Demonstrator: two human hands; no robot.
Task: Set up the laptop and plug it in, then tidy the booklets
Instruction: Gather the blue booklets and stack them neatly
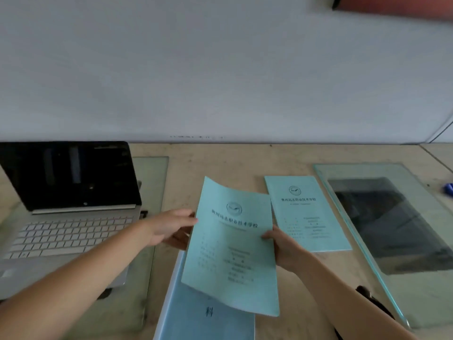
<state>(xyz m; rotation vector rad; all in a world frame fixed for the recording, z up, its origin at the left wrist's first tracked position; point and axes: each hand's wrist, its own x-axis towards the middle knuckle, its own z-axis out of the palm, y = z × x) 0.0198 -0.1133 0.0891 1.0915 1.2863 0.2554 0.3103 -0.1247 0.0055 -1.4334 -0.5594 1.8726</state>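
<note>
**Two hands, one limp booklet: where this could slip**

Two hands hold a teal booklet (231, 244) lifted off the desk (220, 163), tilted, its far corner curling. The left hand (169, 228) pinches the left edge, thumb on top and fingers beneath; the right hand (282, 246) clamps the right edge the same way. A second teal booklet (306, 214) lies flat just beside it to the right, and a blue folder (196, 320) lies under the lifted one, nearer the person. The laptop (71, 209) stands open at the left with a dark screen; whether it is plugged in I cannot tell.

Judging from this, the likely trouble is the thin cover sagging or folding, since only the edges are held and the paper already bends. Set down carelessly, it could land askew on the second booklet and nudge it toward the glass sheet (392, 217) on the right. A loose pinch on either side could let it slide onto the folder
</note>
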